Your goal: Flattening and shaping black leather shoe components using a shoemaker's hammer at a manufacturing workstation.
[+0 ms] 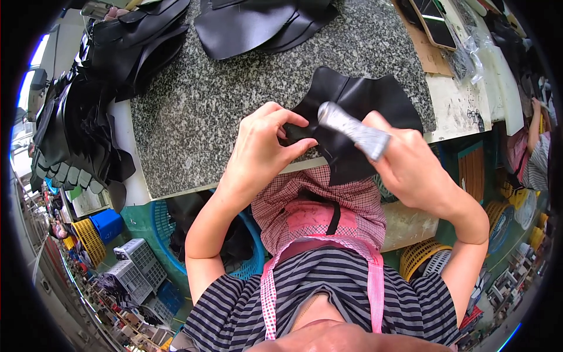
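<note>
A black leather piece [381,102] with seams lies at the near edge of the granite slab [176,141], one part hanging over the edge towards my lap. My left hand [264,144] is at the left side of this leather, fingers curled and thumb and forefinger bent around its edge. My right hand [404,161] grips a hammer, and its silver metal head [355,129] is over the middle of the leather, a little blurred. The hammer's handle is hidden inside my fist. Whether the head touches the leather, I cannot tell.
Stacked black leather pieces [252,26] lie at the slab's far side, and more [82,117] drape over its left. A phone [434,23] rests on cardboard at far right. Below the slab stand a blue basket [252,267] and a yellow basket [419,255].
</note>
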Tool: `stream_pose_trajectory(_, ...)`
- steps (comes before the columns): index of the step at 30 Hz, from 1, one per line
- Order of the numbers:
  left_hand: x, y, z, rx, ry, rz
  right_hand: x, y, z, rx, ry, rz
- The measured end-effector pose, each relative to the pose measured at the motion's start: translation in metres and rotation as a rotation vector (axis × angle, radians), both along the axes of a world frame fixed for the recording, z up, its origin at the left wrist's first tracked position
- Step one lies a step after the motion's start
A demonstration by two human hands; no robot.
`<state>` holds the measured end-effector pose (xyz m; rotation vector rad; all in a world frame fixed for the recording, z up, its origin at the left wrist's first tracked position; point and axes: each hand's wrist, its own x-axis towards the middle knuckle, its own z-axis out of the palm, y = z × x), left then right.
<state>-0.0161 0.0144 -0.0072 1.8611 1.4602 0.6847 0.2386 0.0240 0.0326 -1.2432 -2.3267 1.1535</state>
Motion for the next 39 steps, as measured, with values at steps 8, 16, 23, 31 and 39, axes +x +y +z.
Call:
stream_pose_trajectory(8,0.001,-0.010,-0.008,0.097,-0.040,0.048,-0.003,-0.003,-0.010,-0.002,0.023,0.027)
stream_pose_trajectory(16,0.003,-0.017,-0.011,0.189,-0.033,0.053,-0.004,-0.013,-0.012,-0.062,-0.026,0.008)
stream_pose_trajectory(23,-0.005,-0.014,-0.010,0.034,-0.174,0.088,0.014,-0.036,-0.018,-0.075,0.059,-0.045)
stream_pose_trajectory(31,-0.002,-0.010,-0.014,0.061,-0.114,0.082,0.012,-0.033,-0.018,-0.102,0.078,-0.063)
stream_pose_trajectory(39,0.004,-0.021,-0.015,0.207,0.064,0.067,0.014,-0.021,-0.006,-0.161,-0.011,0.006)
